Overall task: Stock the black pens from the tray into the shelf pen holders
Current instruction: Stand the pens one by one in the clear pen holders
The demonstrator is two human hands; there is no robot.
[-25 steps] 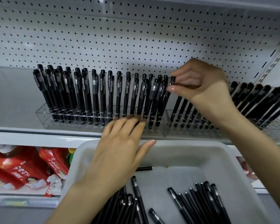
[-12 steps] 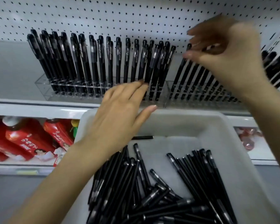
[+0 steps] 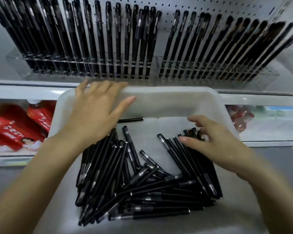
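A white tray (image 3: 172, 100) in front of me holds a pile of several loose black pens (image 3: 142, 188). One short pen (image 3: 130, 119) lies alone near its far wall. My left hand (image 3: 98, 114) is spread flat over the tray's far left rim, fingers apart, holding nothing. My right hand (image 3: 211, 141) hovers over the right-hand pens in the tray, with fingers curled apart above their caps and nothing gripped. On the shelf above, two clear pen holders stand side by side: the left holder (image 3: 85, 65) and the right holder (image 3: 218, 68), both full of upright black pens.
The white shelf edge (image 3: 24, 88) runs just behind the tray, backed by a pegboard wall (image 3: 210, 5). Red packaged goods (image 3: 15, 130) sit on the lower shelf at left, and a red-and-clear packet (image 3: 240, 117) at right.
My right hand came down from the shelf holder into the tray, over the right pens. The view tilted down, showing more of the tray. My left hand stayed over the tray rim.
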